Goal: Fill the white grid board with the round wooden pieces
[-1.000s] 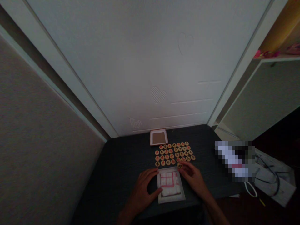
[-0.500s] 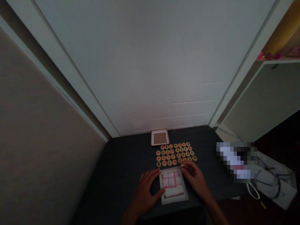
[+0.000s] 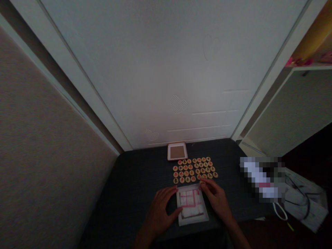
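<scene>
In the head view, a shallow white box (image 3: 192, 222) lies at the table's near edge, with a folded sheet printed in pink lines (image 3: 194, 206) inside. My left hand (image 3: 161, 209) holds the box's left side, fingertips at its far left corner and thumb over the left rim. My right hand (image 3: 215, 199) is pinched on a round Chinese chess piece (image 3: 202, 183) just beyond the box's far right corner. Past the box, several Chinese chess pieces (image 3: 191, 173) with red or black characters lie in rows, in two blocks. My right fingers partly cover the nearest row.
A box lid (image 3: 177, 152) with a brown inside lies against the white panel (image 3: 160, 69) at the back of the dark table (image 3: 140, 173). On the right are a blurred-out object (image 3: 260, 180), a white cord loop (image 3: 280, 211) and a pale box with cables (image 3: 306, 204).
The piece in my right hand has shifted very slightly at the box's far right corner. My left hand stays on the box. The camera view has tilted a little.
</scene>
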Motion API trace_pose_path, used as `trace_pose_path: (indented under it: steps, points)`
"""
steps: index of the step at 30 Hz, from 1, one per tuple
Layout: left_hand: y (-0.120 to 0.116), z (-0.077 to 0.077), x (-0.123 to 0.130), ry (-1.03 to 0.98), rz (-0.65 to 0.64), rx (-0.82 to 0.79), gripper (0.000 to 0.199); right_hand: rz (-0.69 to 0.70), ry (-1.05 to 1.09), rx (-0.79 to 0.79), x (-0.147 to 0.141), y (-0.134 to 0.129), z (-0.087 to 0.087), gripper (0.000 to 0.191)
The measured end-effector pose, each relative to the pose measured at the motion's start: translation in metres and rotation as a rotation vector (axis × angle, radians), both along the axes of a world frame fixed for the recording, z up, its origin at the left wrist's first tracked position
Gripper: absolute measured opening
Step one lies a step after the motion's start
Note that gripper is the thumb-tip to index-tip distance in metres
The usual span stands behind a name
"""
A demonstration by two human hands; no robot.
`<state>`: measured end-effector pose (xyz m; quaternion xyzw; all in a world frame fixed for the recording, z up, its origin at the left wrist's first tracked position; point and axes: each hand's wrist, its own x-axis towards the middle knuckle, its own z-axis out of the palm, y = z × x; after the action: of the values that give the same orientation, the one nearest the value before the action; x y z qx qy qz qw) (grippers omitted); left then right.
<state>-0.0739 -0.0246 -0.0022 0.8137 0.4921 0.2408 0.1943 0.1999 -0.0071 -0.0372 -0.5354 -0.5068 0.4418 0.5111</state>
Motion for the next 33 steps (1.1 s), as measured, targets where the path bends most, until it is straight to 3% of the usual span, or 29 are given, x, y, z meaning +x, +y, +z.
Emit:
trace_pose_path:
  steps: [8,18,33]
  points:
    - [0.000,-0.003,-0.001,0.021,0.000,-0.011,0.056,0.002,-0.122,0.100,-0.005,-0.002,0.010,0.027]
    - [-0.002,-0.002,0.000,-0.010,0.009,0.014,0.056,0.170,-0.383,0.324,-0.051,-0.010,0.038,0.017]
    - [-0.002,-0.003,0.000,-0.022,0.004,-0.001,0.056,0.289,-0.519,0.178,-0.071,-0.003,0.025,0.012]
